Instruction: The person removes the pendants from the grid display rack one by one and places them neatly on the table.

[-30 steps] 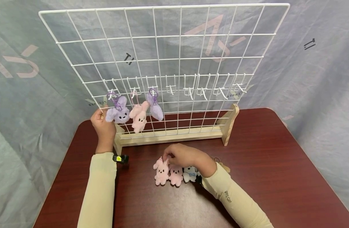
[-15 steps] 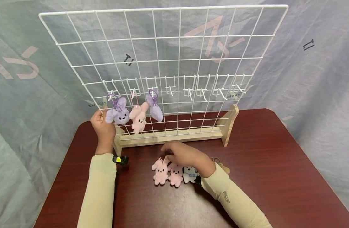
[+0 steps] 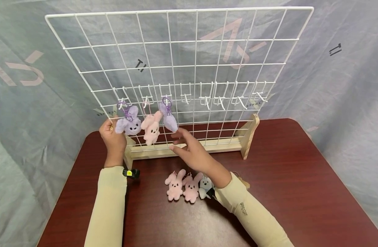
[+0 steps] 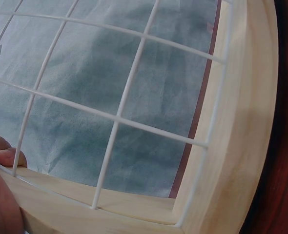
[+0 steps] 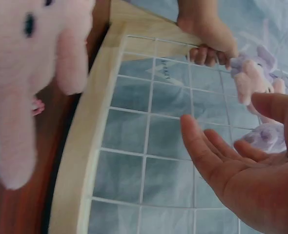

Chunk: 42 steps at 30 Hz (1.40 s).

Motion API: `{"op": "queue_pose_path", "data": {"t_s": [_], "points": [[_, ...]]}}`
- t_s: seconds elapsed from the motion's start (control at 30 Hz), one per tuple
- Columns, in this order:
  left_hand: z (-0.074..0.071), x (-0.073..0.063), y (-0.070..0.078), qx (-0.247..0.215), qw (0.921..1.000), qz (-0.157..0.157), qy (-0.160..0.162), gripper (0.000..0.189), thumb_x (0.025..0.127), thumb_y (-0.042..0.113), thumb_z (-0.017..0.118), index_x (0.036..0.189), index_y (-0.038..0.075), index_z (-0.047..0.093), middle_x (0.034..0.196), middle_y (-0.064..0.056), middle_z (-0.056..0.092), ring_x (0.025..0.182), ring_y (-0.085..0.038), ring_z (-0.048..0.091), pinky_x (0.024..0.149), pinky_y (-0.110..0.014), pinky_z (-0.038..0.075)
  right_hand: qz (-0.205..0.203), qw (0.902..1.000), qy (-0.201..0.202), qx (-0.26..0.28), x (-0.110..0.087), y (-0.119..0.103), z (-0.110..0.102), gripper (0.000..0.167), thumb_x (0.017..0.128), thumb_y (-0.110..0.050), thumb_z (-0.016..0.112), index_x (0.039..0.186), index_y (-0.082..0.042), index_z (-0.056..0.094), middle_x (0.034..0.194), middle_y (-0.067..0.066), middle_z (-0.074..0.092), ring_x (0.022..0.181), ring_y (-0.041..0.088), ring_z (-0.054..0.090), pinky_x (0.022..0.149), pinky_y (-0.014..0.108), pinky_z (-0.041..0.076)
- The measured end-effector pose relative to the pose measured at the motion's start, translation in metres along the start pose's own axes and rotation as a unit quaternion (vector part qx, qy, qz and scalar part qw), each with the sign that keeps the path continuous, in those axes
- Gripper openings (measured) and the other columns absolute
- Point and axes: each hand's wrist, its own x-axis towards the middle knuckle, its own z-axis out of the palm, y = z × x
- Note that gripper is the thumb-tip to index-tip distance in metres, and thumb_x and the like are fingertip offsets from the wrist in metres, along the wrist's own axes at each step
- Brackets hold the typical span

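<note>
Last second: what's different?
The right hand rose from over the pink bunny plushes on the table to just by the rightmost hanging purple plush; its fingers are now spread, holding nothing. Unchanged: left hand gripping the wire grid at its left edge; all three hung plushes in place.

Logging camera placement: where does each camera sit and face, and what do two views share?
Head: worn on the head, facing forward and down at the wire grid, hanging plush toys and table; left hand, right hand and sleeves show.
Left wrist: worn there, facing the wire grid and wooden stand; part of the left hand shows.
Right wrist: worn there, facing across the wire grid; both hands show.
Shared: head and right wrist both show both hands, the wire grid and hanging plush toys.
</note>
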Motion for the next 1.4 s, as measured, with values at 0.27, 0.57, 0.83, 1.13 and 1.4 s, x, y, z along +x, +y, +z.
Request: {"op": "queue_pose_path", "data": {"t_s": [0.27, 0.57, 0.83, 1.13, 1.4], "points": [[0.0, -0.001, 0.001, -0.002, 1.0, -0.004, 0.002, 0.045, 0.102, -0.005, 0.053, 0.069, 0.021, 0.068, 0.059, 0.014, 0.057, 0.053, 0.002, 0.05, 0.051, -0.015, 0.041, 0.009, 0.986, 0.028, 0.164, 0.014, -0.015, 0.003, 0.065, 0.106, -0.013, 0.06, 0.163, -0.006, 0.029, 0.155, 0.023, 0.051, 0.122, 0.038, 0.067, 0.092, 0.051, 0.063], [0.0, -0.001, 0.001, -0.008, 0.9999, -0.01, 0.001, 0.042, 0.102, -0.003, 0.055, 0.069, 0.019, 0.068, 0.058, 0.01, 0.056, 0.051, -0.001, 0.05, 0.05, -0.015, 0.04, -0.013, 0.9508, 0.046, 0.306, 0.017, -0.021, 0.003, 0.064, 0.115, -0.042, 0.022, 0.154, 0.005, 0.04, 0.147, 0.035, 0.051, 0.108, 0.036, 0.069, 0.068, 0.03, 0.06], [0.001, 0.0, 0.0, 0.004, 1.0, -0.008, 0.002, 0.043, 0.103, -0.001, 0.055, 0.069, 0.022, 0.068, 0.058, 0.012, 0.057, 0.052, 0.0, 0.051, 0.051, -0.015, 0.042, -0.002, 0.9237, 0.075, 0.376, 0.017, -0.021, 0.002, 0.048, 0.115, -0.026, 0.036, 0.15, 0.005, 0.044, 0.119, 0.01, 0.067, 0.094, 0.02, 0.072, 0.068, 0.03, 0.06], [0.001, 0.0, -0.001, 0.002, 0.9998, -0.007, 0.016, 0.047, 0.101, -0.007, 0.052, 0.07, 0.025, 0.068, 0.06, 0.015, 0.056, 0.055, 0.003, 0.05, 0.053, -0.013, 0.04, 0.0, 0.9261, 0.135, 0.352, 0.016, -0.02, 0.003, 0.011, 0.094, 0.007, 0.063, 0.095, -0.004, 0.063, 0.107, 0.005, 0.068, 0.075, 0.012, 0.066, 0.068, 0.024, 0.059], [0.0, 0.001, -0.001, 0.022, 0.9997, -0.003, 0.009, 0.043, 0.102, -0.002, 0.056, 0.068, 0.023, 0.067, 0.059, 0.014, 0.057, 0.054, 0.001, 0.051, 0.052, -0.015, 0.041, -0.005, 0.928, 0.136, 0.347, 0.016, -0.021, 0.002, 0.047, 0.084, 0.018, 0.064, 0.124, -0.001, 0.049, 0.097, 0.002, 0.062, 0.074, 0.013, 0.063, 0.062, 0.022, 0.053]]}}
